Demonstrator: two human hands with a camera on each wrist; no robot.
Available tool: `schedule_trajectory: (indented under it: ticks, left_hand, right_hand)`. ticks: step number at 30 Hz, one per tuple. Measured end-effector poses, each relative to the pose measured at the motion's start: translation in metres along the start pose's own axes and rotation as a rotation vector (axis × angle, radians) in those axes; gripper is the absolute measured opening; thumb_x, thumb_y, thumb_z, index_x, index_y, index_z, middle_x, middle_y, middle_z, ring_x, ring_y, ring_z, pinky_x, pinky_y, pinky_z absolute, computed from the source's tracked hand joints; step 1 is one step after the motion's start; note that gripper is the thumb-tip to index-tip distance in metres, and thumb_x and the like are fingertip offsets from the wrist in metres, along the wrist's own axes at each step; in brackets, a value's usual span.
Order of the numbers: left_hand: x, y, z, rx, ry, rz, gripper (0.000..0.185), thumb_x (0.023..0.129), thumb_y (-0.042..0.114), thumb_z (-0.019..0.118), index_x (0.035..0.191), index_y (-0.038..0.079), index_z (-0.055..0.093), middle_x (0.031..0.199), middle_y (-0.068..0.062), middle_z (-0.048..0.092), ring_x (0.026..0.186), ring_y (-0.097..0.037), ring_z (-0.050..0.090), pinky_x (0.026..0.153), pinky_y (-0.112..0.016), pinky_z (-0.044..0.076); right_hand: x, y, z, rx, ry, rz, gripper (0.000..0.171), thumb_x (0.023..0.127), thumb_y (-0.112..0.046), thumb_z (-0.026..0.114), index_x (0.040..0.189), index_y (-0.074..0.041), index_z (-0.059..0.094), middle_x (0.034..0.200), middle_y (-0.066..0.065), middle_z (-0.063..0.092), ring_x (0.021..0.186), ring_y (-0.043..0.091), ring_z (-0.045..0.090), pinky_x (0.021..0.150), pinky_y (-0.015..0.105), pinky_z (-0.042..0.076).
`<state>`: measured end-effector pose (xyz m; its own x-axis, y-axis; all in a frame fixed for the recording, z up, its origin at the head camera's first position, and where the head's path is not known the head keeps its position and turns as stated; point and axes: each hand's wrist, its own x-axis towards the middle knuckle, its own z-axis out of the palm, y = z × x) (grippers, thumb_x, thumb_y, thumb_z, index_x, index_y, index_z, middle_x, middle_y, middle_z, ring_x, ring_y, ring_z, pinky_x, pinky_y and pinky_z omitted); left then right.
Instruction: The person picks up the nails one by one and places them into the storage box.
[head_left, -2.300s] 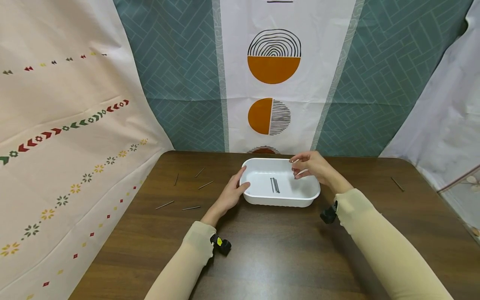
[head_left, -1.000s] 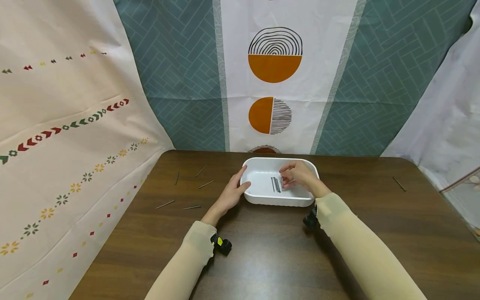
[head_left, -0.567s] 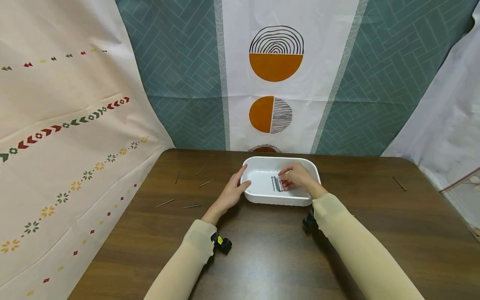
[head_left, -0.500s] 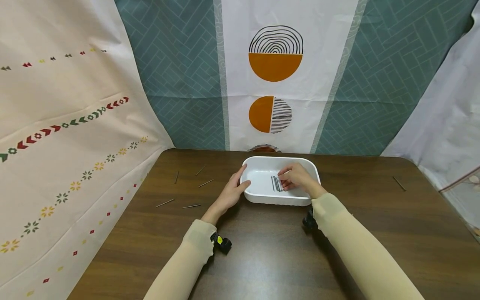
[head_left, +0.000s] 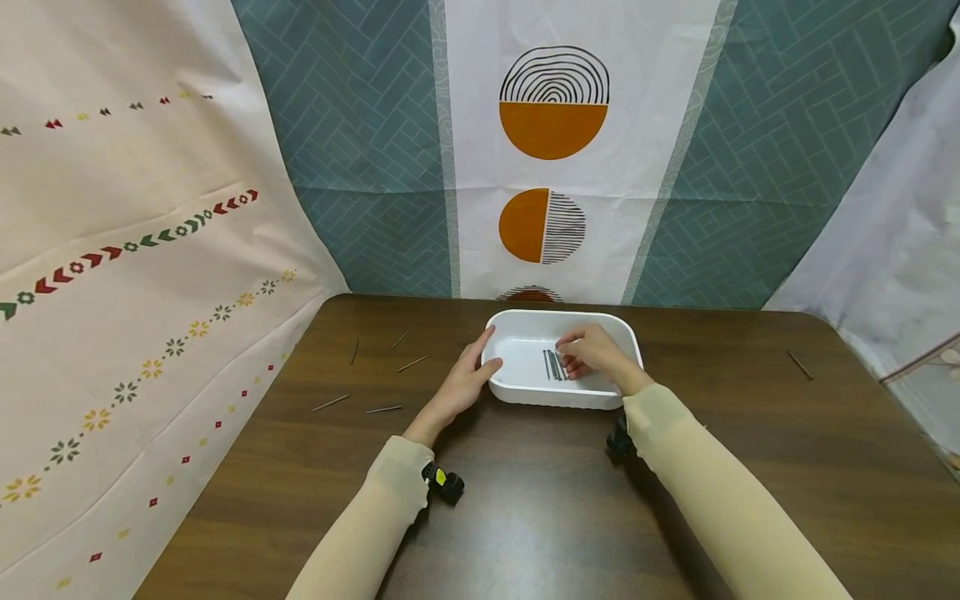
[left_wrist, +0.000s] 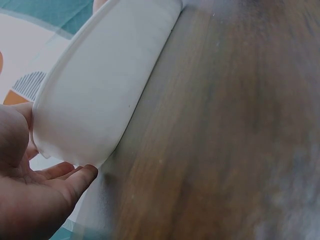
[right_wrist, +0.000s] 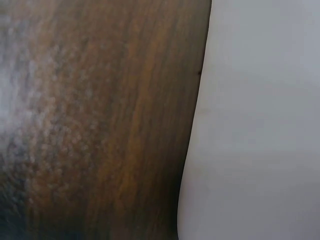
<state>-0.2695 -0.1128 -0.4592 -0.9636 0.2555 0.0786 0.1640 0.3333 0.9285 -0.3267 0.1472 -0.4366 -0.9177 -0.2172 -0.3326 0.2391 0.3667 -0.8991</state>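
Note:
A white rectangular tray [head_left: 517, 392] stands on the brown table. My left hand [head_left: 461, 387] holds its left end, thumb at the rim. In the left wrist view the left hand [left_wrist: 37, 185] has fingertips against the outer wall of the tray [left_wrist: 95, 90]. Inside lie several thin grey nails [head_left: 551, 365], side by side and roughly parallel. My right hand [head_left: 592, 350] reaches into the tray with curled fingers, pinching the rightmost nail low beside the row; the fingers partly hide it. The right wrist view shows only the outer wall of the tray [right_wrist: 255, 120], no hand.
Several loose nails [head_left: 413, 363] lie scattered on the table [head_left: 510, 500] left of the tray. One more nail [head_left: 799, 364] lies far to the right. Patterned cloths [head_left: 360, 150] hang behind and at both sides of the table.
My right hand has moved left and down from the tray's right side to the row, bringing a nail down beside the others. My left hand stays at the tray's left end.

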Motion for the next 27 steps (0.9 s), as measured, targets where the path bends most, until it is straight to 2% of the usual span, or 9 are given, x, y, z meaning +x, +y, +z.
schedule_trajectory:
  ticks: [27]
  left_hand:
    - [-0.0002,0.0000,-0.0005,-0.001,-0.001,0.000,0.064,0.107,0.020,0.056,0.166,0.015,0.030,0.166,-0.021,0.027,0.154,-0.038,0.025,0.122,-0.059,0.022]
  right_hand:
    - [-0.0065,-0.0058,-0.0052,0.049,-0.056,-0.042,0.028,0.106,-0.003,0.048,0.126,0.015,0.055,0.080,0.014,0.064,0.062,0.017,0.063,0.063,0.033,0.060]
